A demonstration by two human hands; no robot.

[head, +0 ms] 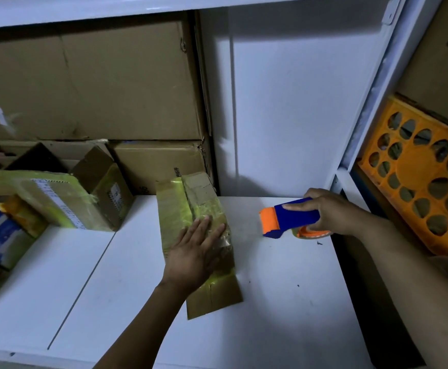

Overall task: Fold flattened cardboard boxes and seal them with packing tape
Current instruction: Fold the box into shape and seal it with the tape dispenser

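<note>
**Flat palm on the taped box, dispenser held at the right edge**

Head view: A white counter [284, 302] fills the lower part of the view, beneath a white shelf frame. A small brown cardboard box wrapped in yellow-green tape [204, 198] lies about midway along the counter. Its far end nearly reaches the back edge and its bare brown flap points toward the near edge, the whole box angled slightly to the right.

The left grip [193, 251], a bare hand, lies palm down on the middle of this box. Its fingers are straight, spread a little, and pressed flat on the glossy tape, curled round nothing.

The right grip [329, 211], also a bare hand, is clamped round the handle of a blue and orange plastic tape dispenser [289, 217], with the thumb lying along the blue top. The dispenser sits near the counter's right edge, toward the far right corner, well apart from the box. Its orange head points left toward the box, and its roll of clear tape [313, 233] touches the counter or hangs just above it; I cannot tell which.

At the far left corner stand open brown cartons with yellow-green tape [57, 198]. Large plain brown cartons [84, 83] are stacked along the back edge. An orange perforated plastic crate [425, 177] leans beyond the right edge.
</note>
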